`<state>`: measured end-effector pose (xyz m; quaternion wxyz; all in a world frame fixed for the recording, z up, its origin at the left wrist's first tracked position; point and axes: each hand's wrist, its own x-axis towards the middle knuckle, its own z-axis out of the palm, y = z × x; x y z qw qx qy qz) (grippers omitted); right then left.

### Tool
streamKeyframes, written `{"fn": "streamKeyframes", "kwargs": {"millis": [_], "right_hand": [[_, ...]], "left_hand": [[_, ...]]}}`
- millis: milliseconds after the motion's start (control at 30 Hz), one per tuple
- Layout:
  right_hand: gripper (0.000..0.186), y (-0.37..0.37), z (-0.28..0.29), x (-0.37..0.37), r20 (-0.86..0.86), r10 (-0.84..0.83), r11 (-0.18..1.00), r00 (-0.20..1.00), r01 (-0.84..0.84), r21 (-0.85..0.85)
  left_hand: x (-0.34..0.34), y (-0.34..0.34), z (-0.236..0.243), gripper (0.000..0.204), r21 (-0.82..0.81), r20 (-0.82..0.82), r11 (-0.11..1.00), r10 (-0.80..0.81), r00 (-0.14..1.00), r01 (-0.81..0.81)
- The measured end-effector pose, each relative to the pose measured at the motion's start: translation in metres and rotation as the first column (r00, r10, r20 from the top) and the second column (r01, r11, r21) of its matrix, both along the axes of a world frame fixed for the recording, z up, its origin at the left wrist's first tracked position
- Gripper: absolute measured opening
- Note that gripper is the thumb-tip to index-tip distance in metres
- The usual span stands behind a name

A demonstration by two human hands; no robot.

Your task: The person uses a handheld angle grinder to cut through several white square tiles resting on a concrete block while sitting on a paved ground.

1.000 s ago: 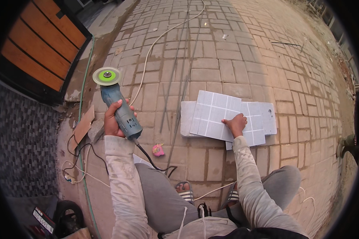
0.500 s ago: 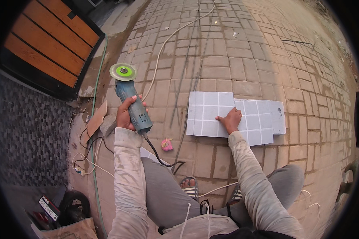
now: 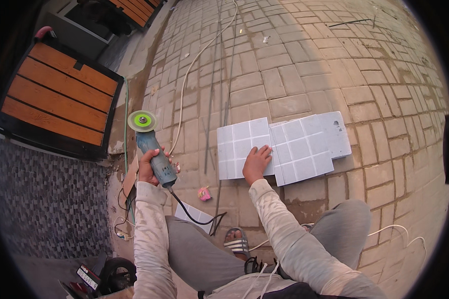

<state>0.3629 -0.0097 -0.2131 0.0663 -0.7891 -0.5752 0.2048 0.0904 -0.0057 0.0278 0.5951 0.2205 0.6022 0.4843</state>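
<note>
My left hand is wrapped around the body of a blue-grey angle grinder. Its round disc with a bright green centre points away from me. A dark power cord trails from its rear end. My right hand rests on a light grey tile with white grid lines, fingers spread near its right edge. Against that edge, slightly turned, is a second gridded tile. It lies on a plain grey slab that sticks out at the right.
Block paving surrounds the tiles. By my left knee lie a tile piece and a small pink object. Thin rods, a pale cable and a green hose stretch across the ground. An orange slatted gate stands left.
The view has shifted. My right hand's fingers have come closer together at the left tile's edge, and the right-hand tile now sits tilted against it. The left hand still holds the grinder.
</note>
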Motion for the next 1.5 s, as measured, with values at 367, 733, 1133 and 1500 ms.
{"fn": "streamKeyframes", "kwargs": {"millis": [367, 733, 1133, 1500], "right_hand": [[0.125, 0.016, 0.021, 0.045, -0.239, 0.167, 0.957, 0.957, -0.216, -0.195], [0.152, -0.003, 0.002, 0.073, -0.025, 0.529, 0.847, 0.849, -0.525, 0.078], [0.09, -0.034, -0.012, 0.193, 0.189, -0.357, 0.883, 0.915, 0.265, 0.387], [0.06, -0.057, -0.081, 0.321, -0.175, -0.478, 0.86, 0.861, 0.499, 0.106]], "left_hand": [[-0.02, 0.065, -0.015, 0.043, -0.218, -0.156, 0.975, -0.075, 0.985, 0.04], [-0.004, 0.052, -0.141, 0.036, -0.169, -0.214, 0.971, -0.206, 0.955, 0.172], [0.01, 0.078, -0.068, 0.05, 0.004, -0.261, 0.997, -0.073, 0.962, 0.077], [0.022, 0.094, -0.082, 0.045, 0.017, -0.167, 0.989, -0.143, 0.976, 0.147]]}}
